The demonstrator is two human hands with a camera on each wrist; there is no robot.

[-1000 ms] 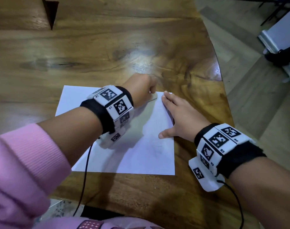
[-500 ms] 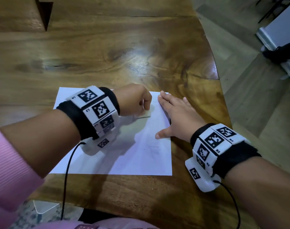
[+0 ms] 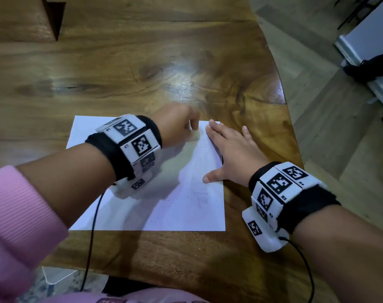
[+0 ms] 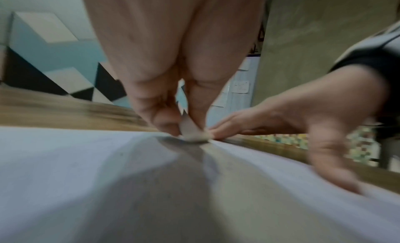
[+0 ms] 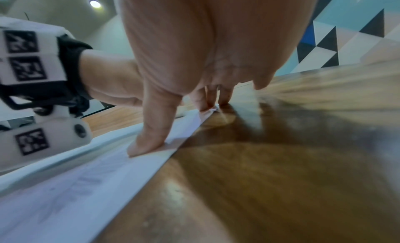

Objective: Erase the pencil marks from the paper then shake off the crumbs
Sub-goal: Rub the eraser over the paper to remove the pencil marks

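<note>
At the sheet's far edge | our left hand [image 3: 177,125] pinches the eraser [image 4: 192,133] on the paper [image 3: 164,211] | right hand [image 3: 232,154] flat, fingers spread, pinning it | faint pencil marks [image 3: 199,193] remain; shaking undone

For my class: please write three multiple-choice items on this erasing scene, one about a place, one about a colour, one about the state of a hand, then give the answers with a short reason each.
1. Where on the paper does the eraser touch?
A. near the far edge
B. the near left corner
C. off the sheet, on the wood

2. What colour is the sleeve on the left arm?
A. green
B. pink
C. black

3. How does the right hand lie?
A. clenched in a fist
B. lifted off the table
C. flat, fingers straight, pressing the sheet's right edge

Answers: 1 A, the left hand pinches the eraser down at the far edge, close to the right hand's fingertips; 2 B, the head view shows a pink cuff; 3 C, the thumb and some fingers rest on the paper, the rest on the table.
</note>
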